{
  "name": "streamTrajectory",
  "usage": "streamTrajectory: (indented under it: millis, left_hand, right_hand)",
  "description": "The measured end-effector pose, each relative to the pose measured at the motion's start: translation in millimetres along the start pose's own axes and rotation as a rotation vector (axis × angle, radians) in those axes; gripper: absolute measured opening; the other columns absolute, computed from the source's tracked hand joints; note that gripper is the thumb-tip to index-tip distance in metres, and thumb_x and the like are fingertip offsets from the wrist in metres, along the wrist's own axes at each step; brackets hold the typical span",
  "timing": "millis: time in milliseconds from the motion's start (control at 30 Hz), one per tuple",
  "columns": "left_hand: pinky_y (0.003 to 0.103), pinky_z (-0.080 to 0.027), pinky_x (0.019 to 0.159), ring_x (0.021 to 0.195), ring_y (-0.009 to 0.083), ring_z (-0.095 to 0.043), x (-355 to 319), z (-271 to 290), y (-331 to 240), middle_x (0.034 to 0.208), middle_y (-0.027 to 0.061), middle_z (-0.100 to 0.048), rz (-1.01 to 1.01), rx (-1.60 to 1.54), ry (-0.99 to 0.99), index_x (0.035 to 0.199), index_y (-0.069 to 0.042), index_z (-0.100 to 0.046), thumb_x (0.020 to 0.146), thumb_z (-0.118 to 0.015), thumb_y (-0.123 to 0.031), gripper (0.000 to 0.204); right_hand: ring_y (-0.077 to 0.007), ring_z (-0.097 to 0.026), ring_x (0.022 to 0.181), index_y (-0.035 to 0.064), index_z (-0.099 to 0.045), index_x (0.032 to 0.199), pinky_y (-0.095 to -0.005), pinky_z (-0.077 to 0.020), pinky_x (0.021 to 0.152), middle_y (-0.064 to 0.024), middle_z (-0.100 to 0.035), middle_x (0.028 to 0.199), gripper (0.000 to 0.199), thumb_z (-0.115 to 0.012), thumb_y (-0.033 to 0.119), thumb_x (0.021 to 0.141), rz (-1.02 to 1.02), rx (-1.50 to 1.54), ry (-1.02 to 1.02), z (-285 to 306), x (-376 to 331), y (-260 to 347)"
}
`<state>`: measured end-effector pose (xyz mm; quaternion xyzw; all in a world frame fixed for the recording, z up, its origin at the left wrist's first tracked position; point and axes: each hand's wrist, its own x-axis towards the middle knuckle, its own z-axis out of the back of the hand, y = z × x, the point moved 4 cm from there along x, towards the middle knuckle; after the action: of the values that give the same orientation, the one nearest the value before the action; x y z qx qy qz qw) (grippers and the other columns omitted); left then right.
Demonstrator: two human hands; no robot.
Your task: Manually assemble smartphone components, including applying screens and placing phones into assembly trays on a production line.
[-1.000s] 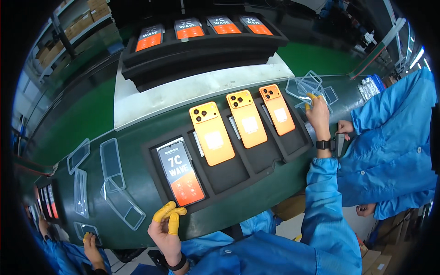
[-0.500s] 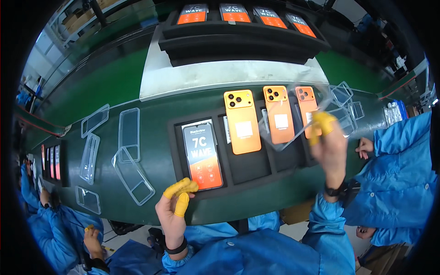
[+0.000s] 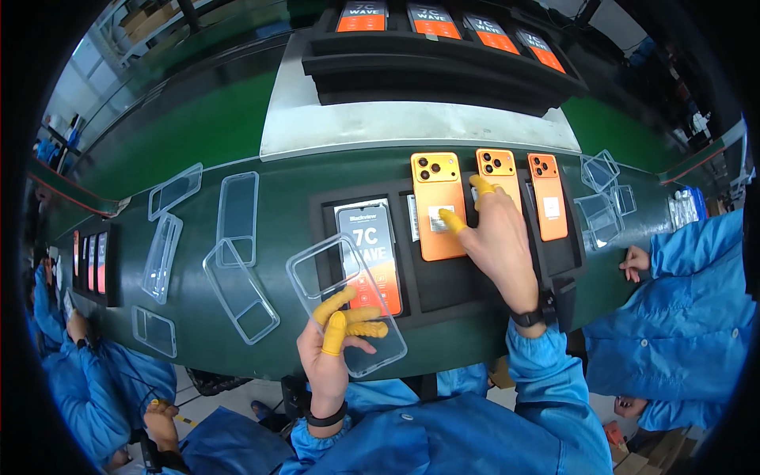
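My left hand (image 3: 326, 360), with yellow finger cots, is closed on a clear phone case (image 3: 385, 336) by its lower part. The case is tilted over the near edge of a black foam tray (image 3: 435, 310), partly in front of a phone with a printed front film (image 3: 366, 229). My right hand (image 3: 503, 241) reaches over the tray with thumb and fingers apart. Its thumb touches or hovers over the label of the left orange phone (image 3: 438, 178); its forefinger is beside the middle orange phone (image 3: 499, 176). A third orange phone (image 3: 543, 178) lies to the right.
Several clear cases (image 3: 239, 206) lie on the green table (image 3: 190, 317) at left; more cases (image 3: 598, 214) lie at right. Stacked black trays (image 3: 443, 79) with phones stand on a white board (image 3: 293, 119) behind. Co-workers in blue sit on both sides, one hand (image 3: 635, 261) resting at right.
The clear case has gone from my right hand to my left. My right hand has moved left and down onto the orange phones. The whole view has shifted slightly.
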<state>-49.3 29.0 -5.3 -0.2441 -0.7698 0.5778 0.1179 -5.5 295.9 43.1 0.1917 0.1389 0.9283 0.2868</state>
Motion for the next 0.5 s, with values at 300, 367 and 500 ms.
streamTrajectory:
  millis: [300, 367, 500]
  left_hand:
    - [0.029, -0.058, 0.06, 0.086, 0.0302, -0.073, 2.8, 6.8, 3.0, 0.104, 0.0242, -0.07, -0.108, -0.061, -0.075, 0.135, 0.004, -0.049, 0.104, -0.046, -0.017, 0.037]
    - [0.03, -0.06, 0.063, 0.089, 0.0304, -0.073, 3.3, 7.3, 1.2, 0.107, 0.0243, -0.069, -0.147, -0.074, -0.108, 0.135, 0.004, -0.048, 0.104, -0.047, -0.014, 0.037]
    - [0.041, -0.062, 0.083, 0.105, 0.032, -0.068, 9.9, 6.0, -3.7, 0.122, 0.0236, -0.063, -0.209, -0.118, -0.279, 0.143, 0.001, -0.037, 0.099, -0.052, -0.001, 0.046]
  right_hand:
    - [-0.0401, -0.058, 0.095, -0.009, -0.063, 0.102, -0.0481, -0.0484, 0.079, -0.0244, -0.058, 0.097, 0.045, -0.083, 0.022, 0.075, -0.111, 0.001, -0.127, -27.9, -2.7, 38.2]
    - [-0.0397, -0.065, 0.078, -0.0076, -0.063, 0.108, -0.048, -0.0507, 0.069, -0.0245, -0.065, 0.085, 0.034, -0.072, 0.009, 0.08, -0.149, 0.263, -0.235, -34.7, -5.6, 40.4]
    - [-0.0288, -0.064, 0.056, -0.0046, -0.067, 0.115, -0.0349, -0.0488, 0.054, -0.0179, -0.068, 0.073, 0.034, -0.07, 0.001, 0.081, -0.091, 0.54, -0.352, -21.0, -10.7, 44.6]
